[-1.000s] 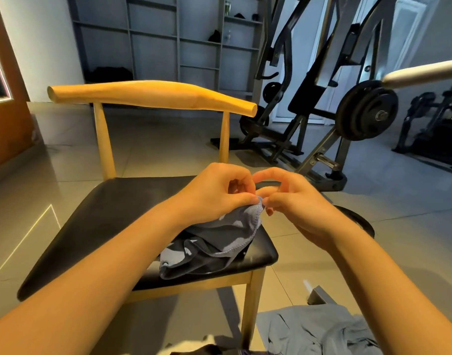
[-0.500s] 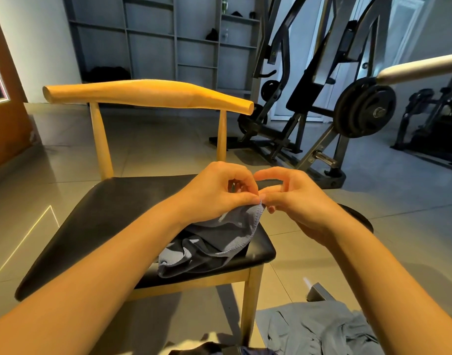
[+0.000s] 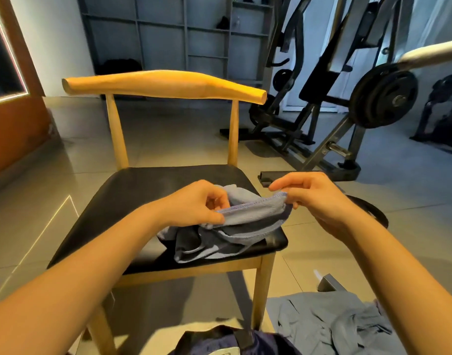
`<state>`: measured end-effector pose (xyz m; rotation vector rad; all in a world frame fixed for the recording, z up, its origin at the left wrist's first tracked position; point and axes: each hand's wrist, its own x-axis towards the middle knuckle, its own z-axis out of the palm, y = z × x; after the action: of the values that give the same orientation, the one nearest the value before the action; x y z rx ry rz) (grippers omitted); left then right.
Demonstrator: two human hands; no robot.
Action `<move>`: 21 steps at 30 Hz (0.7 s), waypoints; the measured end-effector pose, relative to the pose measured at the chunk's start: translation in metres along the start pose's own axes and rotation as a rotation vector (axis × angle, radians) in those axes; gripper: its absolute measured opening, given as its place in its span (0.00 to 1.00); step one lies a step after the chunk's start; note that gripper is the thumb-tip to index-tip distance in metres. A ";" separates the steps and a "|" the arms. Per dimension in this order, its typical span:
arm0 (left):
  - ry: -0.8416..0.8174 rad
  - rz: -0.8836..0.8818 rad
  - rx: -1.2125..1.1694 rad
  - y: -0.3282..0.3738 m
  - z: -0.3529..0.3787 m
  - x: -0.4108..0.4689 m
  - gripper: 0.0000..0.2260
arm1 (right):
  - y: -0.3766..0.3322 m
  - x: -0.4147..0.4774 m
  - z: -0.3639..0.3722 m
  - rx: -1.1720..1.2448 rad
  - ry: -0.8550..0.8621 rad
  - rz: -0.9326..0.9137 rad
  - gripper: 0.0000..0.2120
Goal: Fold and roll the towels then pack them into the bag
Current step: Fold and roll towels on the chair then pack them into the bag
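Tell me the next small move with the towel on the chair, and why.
Probably pull the towel edge wider and lift it, to open it flat for folding. The left hand and right hand each pinch its stitched edge, but the rest lies bunched on the chair seat.

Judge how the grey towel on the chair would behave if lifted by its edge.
Probably floppy: the grey towel sags between the left hand and right hand and crumples on the chair seat. Likely light: fingertip pinches alone hold its edge up.
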<state>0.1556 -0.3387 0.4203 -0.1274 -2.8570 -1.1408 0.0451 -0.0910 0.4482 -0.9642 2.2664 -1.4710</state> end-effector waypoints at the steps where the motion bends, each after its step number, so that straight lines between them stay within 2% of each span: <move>1: 0.036 -0.035 0.023 -0.009 -0.005 -0.006 0.07 | 0.003 -0.001 0.000 0.000 0.003 -0.001 0.15; 3: 0.158 -0.063 0.068 -0.021 -0.015 -0.015 0.07 | 0.009 -0.003 0.003 -0.005 -0.006 0.002 0.15; 6: 0.338 0.071 0.170 -0.021 -0.021 -0.021 0.05 | 0.017 -0.006 0.008 -0.003 -0.053 0.012 0.14; 8: 0.386 0.146 0.071 -0.014 -0.019 -0.021 0.05 | 0.018 -0.008 0.010 0.004 -0.061 0.013 0.14; 11: 0.451 0.151 -0.225 0.002 -0.029 -0.020 0.07 | 0.021 -0.005 0.011 0.038 0.040 0.007 0.15; 13: 0.428 0.153 -0.334 0.014 -0.035 -0.020 0.07 | 0.020 0.001 0.015 0.116 0.117 0.004 0.16; 16: 0.356 0.127 -0.370 0.026 -0.043 -0.021 0.04 | 0.017 0.011 0.017 0.165 0.213 -0.014 0.13; 18: 0.310 0.074 -0.350 0.029 -0.054 -0.026 0.02 | 0.018 0.017 0.015 0.181 0.278 -0.009 0.13; 21: 0.107 -0.059 -0.185 0.020 -0.070 -0.038 0.05 | 0.022 0.021 0.014 0.154 0.299 0.001 0.13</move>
<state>0.1978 -0.3741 0.4815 0.0087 -2.6762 -1.3774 0.0290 -0.1094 0.4250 -0.7402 2.3024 -1.8662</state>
